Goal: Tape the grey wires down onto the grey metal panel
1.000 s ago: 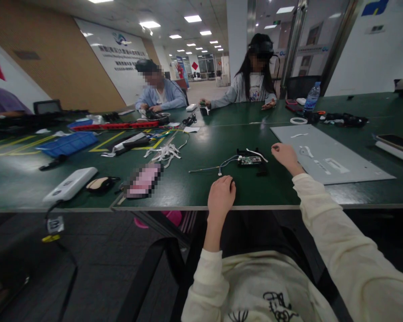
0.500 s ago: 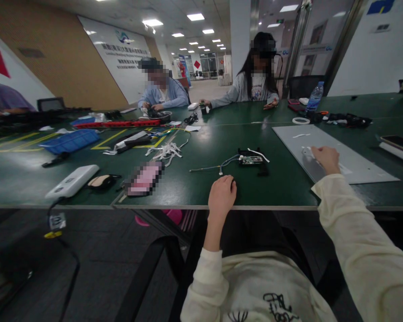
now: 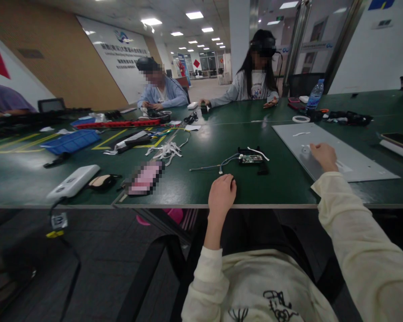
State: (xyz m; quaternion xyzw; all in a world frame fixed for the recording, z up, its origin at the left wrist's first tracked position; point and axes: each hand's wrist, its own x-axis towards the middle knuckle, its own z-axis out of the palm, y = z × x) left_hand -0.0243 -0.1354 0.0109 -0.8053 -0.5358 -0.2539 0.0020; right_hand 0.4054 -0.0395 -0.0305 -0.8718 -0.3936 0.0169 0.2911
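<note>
My left hand (image 3: pixel 222 193) rests at the table's near edge with its fingers curled. A small dark bit shows at its fingertips, too little to name. My right hand (image 3: pixel 324 155) is over a grey board (image 3: pixel 352 156), fingers bent together. Whatever those fingers hold, if anything, is hidden. Just left of them a small whitish round piece (image 3: pixel 304 149) lies on the board. Between my hands, farther in, sits a green circuit board (image 3: pixel 251 158) in a black frame (image 3: pixel 263 168). A white strip (image 3: pixel 258 153) lies across it, and thin grey cables (image 3: pixel 210 168) run off to the left.
To the left lie a pink-screened phone (image 3: pixel 145 178), a pile of white strips (image 3: pixel 169 151), a computer mouse (image 3: pixel 101 181), a white power bank (image 3: pixel 74 181) and a blue tray (image 3: pixel 70 142). A water bottle (image 3: pixel 315 95) and a tape roll (image 3: pixel 301 119) stand behind the board. Two co-workers sit opposite.
My right hand has shifted slightly on the grey board, and the round whitish piece beside its fingers shows more plainly. The left hand stays in place.
</note>
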